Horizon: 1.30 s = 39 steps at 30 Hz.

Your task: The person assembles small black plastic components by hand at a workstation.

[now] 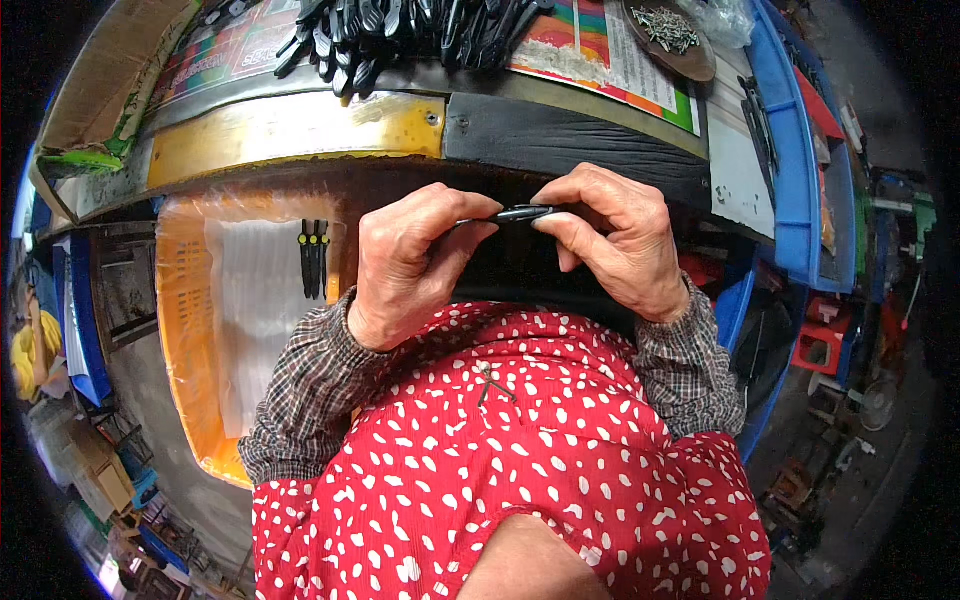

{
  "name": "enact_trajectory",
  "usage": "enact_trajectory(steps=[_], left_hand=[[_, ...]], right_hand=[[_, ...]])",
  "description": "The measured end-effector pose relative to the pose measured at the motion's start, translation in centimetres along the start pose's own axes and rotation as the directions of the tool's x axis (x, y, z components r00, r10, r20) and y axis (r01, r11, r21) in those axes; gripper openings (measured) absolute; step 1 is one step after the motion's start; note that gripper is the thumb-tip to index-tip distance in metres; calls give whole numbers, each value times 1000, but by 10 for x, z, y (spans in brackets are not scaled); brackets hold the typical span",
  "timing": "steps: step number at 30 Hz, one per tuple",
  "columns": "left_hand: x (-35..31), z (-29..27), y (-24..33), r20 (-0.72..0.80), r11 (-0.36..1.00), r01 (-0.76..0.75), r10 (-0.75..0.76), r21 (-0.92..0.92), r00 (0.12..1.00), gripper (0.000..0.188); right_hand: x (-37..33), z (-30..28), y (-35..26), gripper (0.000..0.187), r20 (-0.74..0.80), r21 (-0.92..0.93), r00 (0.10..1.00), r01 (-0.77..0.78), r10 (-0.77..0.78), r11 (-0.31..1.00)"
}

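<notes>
A slim black piece with a glossy surface [522,213] is held level in front of me, just off the bench's front edge. My left hand [415,255] pinches its left end between thumb and forefinger. At its right end, my right hand [615,235] grips it the same way. Its exact kind is too small to tell. Beyond my hands, a heap of black plastic pieces [400,35] with rounded ends lies on the bench. Below and left, three slim black pieces with yellow dots [313,260] lie side by side in an orange basket [190,340].
A round brown dish of small metal screws or rivets [668,30] sits at the bench's back right. Beside it stands a blue bin [795,170]. White sheeting [250,330] lines the basket. A cardboard box [105,90] stands at the far left. The bench edge [580,125] lies just beyond my hands.
</notes>
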<state>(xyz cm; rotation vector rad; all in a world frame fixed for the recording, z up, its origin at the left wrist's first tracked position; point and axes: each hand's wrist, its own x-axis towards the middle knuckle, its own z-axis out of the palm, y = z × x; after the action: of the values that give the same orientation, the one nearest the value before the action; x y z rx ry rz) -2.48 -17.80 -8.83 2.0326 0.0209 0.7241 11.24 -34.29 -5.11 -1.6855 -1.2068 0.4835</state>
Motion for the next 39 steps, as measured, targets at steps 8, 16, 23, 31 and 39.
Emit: enact_trajectory(steps=[8,16,23,31,39], left_hand=[[4,-5,-2,19,1000,-4,4,0,1000,21],[21,-21,11,70,870,-316,313,379,947,20],[45,-66,17,244,663,-414,338,624,909,30],[90,-135,-24,34,660,-286,368,695,929,22],[104,-175,-71,129,664,-267,250,699,960,25]], right_hand=[[6,5,0,13,-5,-50,1000,21,-21,999],[14,3,-16,18,-42,-139,991,121,-128,983],[32,5,-28,27,-101,-145,975,182,-197,973],[37,-8,-27,24,-203,-31,979,7,-13,999],[46,-8,-25,15,-190,-112,981,19,-40,994]])
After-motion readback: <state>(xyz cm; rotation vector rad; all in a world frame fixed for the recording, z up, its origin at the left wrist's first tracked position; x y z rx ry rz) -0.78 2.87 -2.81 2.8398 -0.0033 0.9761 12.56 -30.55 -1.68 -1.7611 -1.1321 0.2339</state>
